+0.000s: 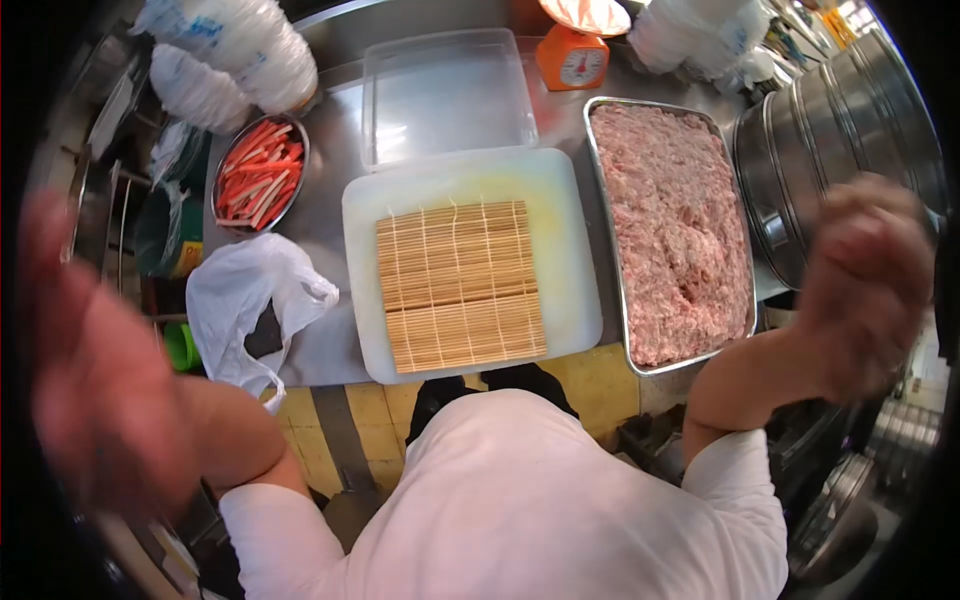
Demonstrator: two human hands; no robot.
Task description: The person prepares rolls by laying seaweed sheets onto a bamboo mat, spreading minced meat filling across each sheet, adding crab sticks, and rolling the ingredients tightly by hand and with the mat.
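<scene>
My left hand (110, 380) is raised close to the camera at the left edge, smeared by motion. My right hand (870, 285) is lifted at the right edge, also blurred, in front of stacked steel steamer tiers. Neither hand touches anything on the table, and whether their fingers are apart cannot be made out. Between them, a bamboo rolling mat (460, 280) lies flat on a white cutting board (570, 270) with a yellowish stain. To the right of the board sits a metal tray (628, 345) filled with minced meat (685, 230).
A steel bowl (303, 150) of crab sticks (262, 178) stands at left, above a white plastic bag (245, 290). Behind the board are a clear plastic lid or tray (448, 95) and an orange kitchen scale (572, 58). Steamer tiers (840, 120) and wrapped container stacks (235, 50) flank the table.
</scene>
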